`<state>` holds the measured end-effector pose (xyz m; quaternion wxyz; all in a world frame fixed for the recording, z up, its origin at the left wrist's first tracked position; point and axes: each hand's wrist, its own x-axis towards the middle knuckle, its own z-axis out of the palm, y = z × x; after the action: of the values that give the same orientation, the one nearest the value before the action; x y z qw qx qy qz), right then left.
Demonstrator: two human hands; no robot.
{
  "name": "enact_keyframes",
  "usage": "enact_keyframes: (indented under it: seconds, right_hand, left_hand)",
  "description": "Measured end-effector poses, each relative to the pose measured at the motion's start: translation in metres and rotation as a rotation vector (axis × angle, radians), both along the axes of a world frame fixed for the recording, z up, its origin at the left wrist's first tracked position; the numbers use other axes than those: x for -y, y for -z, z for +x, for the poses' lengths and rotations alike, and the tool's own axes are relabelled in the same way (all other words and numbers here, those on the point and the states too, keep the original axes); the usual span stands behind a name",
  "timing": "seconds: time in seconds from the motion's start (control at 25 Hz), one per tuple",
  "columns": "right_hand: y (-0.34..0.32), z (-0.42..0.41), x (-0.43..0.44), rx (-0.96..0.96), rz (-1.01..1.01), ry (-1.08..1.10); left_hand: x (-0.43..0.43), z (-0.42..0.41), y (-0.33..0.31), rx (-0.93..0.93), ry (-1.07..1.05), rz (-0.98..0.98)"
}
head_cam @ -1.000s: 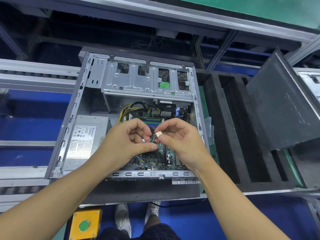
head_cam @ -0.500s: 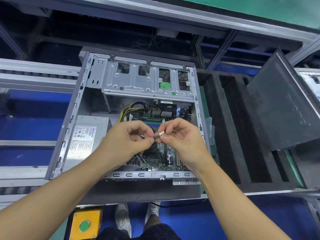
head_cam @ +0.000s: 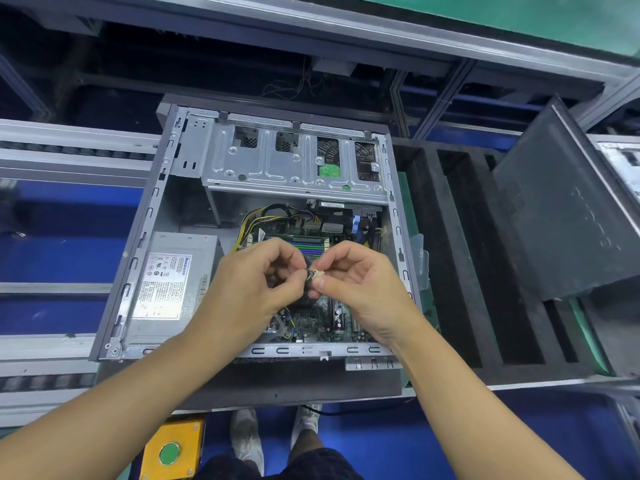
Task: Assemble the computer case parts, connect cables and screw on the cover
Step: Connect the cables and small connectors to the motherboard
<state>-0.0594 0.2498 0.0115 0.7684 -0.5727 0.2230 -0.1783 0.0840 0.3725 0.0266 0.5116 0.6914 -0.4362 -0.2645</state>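
At the far left, grey conveyor rails run up to the open computer case, which lies on its side with the inside facing up. Low down in front stands a yellow box with a green button. Inside the case, against its left wall, sits the power supply, label up. Above it and to the right, the metal drive cage spans the far end.

The left hand hovers over the middle of the case, fingers curled, with thumb and forefinger pinched together on a thin bundle of coloured wires. Just to the right of those fingertips, at the end of the wires, is the small pale connector. It is held in the air over the motherboard, between the two hands. The right hand pinches it from the other side, its thumb tip under the plug and its forefinger on top, the other fingers loosely bent. The fingertips of both hands nearly touch around the plug.

To the right of the case lies a black foam tray with long slots. At the far right, the dark side cover leans tilted against it
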Motion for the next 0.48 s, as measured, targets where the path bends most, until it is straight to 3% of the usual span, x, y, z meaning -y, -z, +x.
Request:
enact_keyframes:
  seconds: [0.2,0.48]
  right_hand:
    - [-0.004,-0.001,0.000,0.003,0.110,-0.007]
    - [-0.006,-0.003,0.002,0.014,0.206,-0.002]
  left_hand:
    - [0.002,0.002,0.000,0.010,0.070,-0.052]
    - [0.003,0.014,-0.002,0.160,0.214,-0.094]
